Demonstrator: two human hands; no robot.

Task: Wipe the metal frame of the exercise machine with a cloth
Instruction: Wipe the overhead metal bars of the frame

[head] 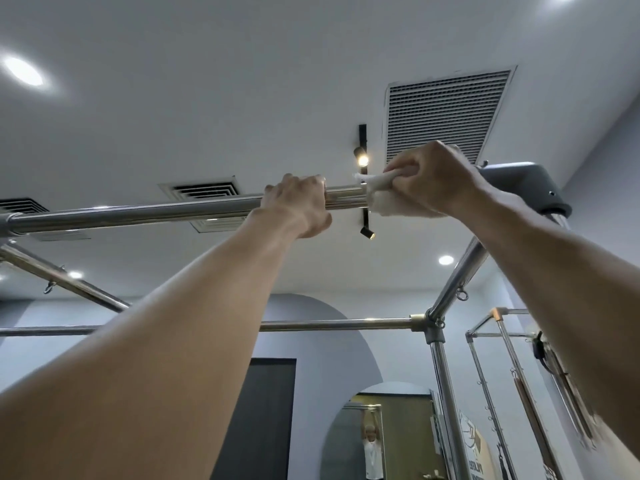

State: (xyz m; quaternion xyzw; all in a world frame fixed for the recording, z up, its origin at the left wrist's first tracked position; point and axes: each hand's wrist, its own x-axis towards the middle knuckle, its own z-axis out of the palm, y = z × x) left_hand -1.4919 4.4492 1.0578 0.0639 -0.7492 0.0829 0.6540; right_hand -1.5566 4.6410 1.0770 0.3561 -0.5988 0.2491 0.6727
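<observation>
head view: looking steeply up from under the machine, both arms raised to the overhead frame against the ceiling.
top bar (138,213): polished steel tube running left to right across the picture, ending at the right in a grey corner cap (526,185).
cloth (381,195): white, bunched and folded over the top bar just left of the corner cap, covering the top and near side of the tube.
right hand (436,178): fingers curled and clamped on the cloth, squeezing it round the tube; wrapping it this way likely lets one pass clean most of the way round.
left hand (298,202): closed round the bare bar just beside the cloth, not touching it; probably a brace for balance while reaching this high.
step in hand: wiping the right end of the top bar, by my reading.
progress: hard to judge; the bar shines along its whole length, so wiped and unwiped stretches look alike.
rest of frame: a far crossbar (329,323), a corner post (446,393) and a sloping side rail with an eye hook (460,294) are untouched at this moment.
next move: sliding the cloth leftward would run it into the left hand, which would need to shift first.
risk: the cloth could snag on hooks or fittings along the rails.
background: a ceiling vent (446,112) sits right behind the right hand.
</observation>
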